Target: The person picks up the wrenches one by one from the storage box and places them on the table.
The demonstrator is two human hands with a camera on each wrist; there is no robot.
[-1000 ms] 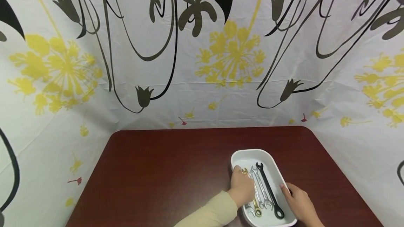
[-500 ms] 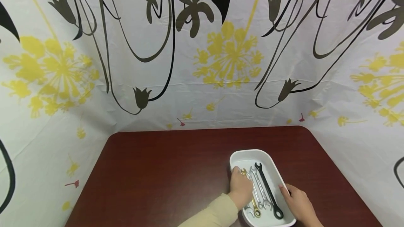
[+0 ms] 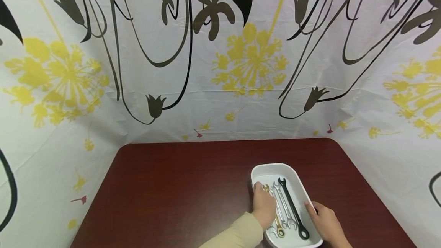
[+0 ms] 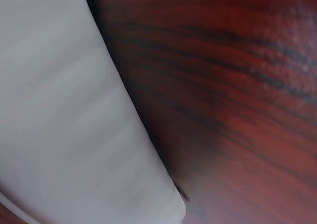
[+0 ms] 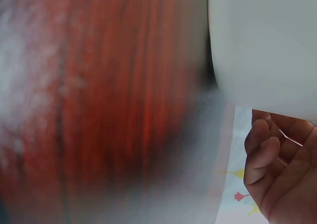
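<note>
A white rectangular tray sits on the right part of the table with several combination wrenches lying lengthwise in it. Among them are a black wrench, silver wrenches and a gold wrench, partly covered by my left hand. That hand grips the tray's left rim. On the opposite side my right hand holds the right rim, thumb on top. The right wrist view shows the right hand's curled fingers close under the tray. Only the tray's outer wall and tabletop fill the left wrist view.
The dark red-brown wooden table has rounded far corners and extends left of the tray. A white cloth with yellow and grey flowers hangs behind the table and along both sides.
My left wrist and sleeve have shifted very slightly to the right. Both hands stay on the tray, and the wrenches keep their places in it.
</note>
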